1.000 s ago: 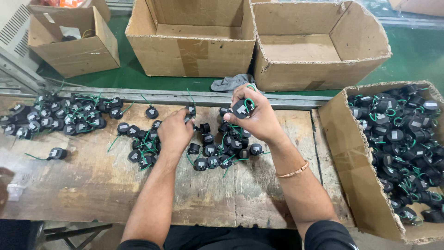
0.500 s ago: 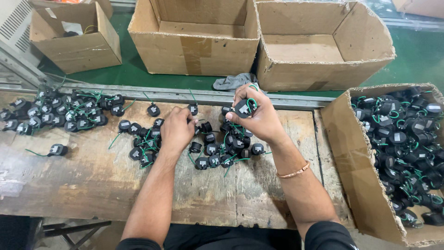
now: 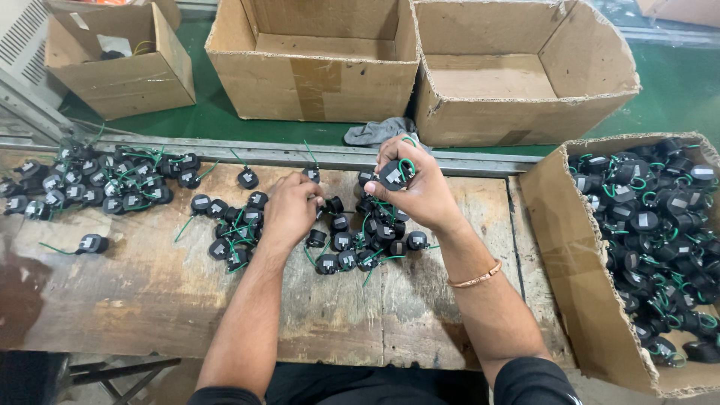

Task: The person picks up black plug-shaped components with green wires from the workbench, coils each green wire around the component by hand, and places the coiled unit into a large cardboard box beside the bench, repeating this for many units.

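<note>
Presently a small black component [image 3: 394,175] with a looped green wire is held up in the right hand [image 3: 420,191] at about twelve o'clock of the loose pile [image 3: 352,240], the fingers [image 3: 391,150] closed around its body. The left hand [image 3: 289,210] is laid palm-down on the pile at nine o'clock of the right hand; its fingers are curled onto the parts, but whether one is pinched cannot be told.

The lifted piece is best gripped by its body, not its wire, so that the loop is not strained, and the neighbouring wires are best steadied by the left hand so that none is dragged along.

On the wooden tabletop [image 3: 150,300] a second heap [image 3: 97,184] lies at ten o'clock. An open cardboard box [image 3: 592,247] at three o'clock is filled with like parts, pale square labels showing on several. Beyond the metal rail [image 3: 225,150], three brown cartons stand on a green floor [image 3: 675,82]: a smaller one [image 3: 120,82] at eleven o'clock, and two larger ones [image 3: 315,75], [image 3: 510,120] at twelve and one o'clock.
</note>
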Demonstrator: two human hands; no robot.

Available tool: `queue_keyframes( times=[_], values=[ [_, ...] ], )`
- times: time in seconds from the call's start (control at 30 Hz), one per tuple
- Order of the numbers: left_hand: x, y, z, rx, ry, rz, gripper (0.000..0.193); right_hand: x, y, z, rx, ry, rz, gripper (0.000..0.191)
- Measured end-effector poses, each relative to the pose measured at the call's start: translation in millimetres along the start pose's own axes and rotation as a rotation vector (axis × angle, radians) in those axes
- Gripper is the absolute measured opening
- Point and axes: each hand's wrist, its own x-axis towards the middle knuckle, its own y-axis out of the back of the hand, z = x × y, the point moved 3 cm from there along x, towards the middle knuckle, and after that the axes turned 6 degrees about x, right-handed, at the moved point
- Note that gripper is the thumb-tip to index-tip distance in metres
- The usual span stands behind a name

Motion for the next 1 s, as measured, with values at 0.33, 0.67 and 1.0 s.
queue_keyframes(
  times=[0.33, 0.67, 1.0],
  values=[
    [1, 17, 2, -0.565, -0.039, 0.418, 0.01, -2, -6, 8, 0.086, -0.019, -0.018, 0.034],
    [-21, 3, 17, -1.148, -0.299, 0.435, 0.016, -7, -31, 36, 0.012, -0.159, -0.233, 0.042],
    [-26, 19, 35, -0.885, -0.431, 0.493, 0.018, -19, -61, 54, -0.091, -0.115, -0.305, 0.054]
  ],
)
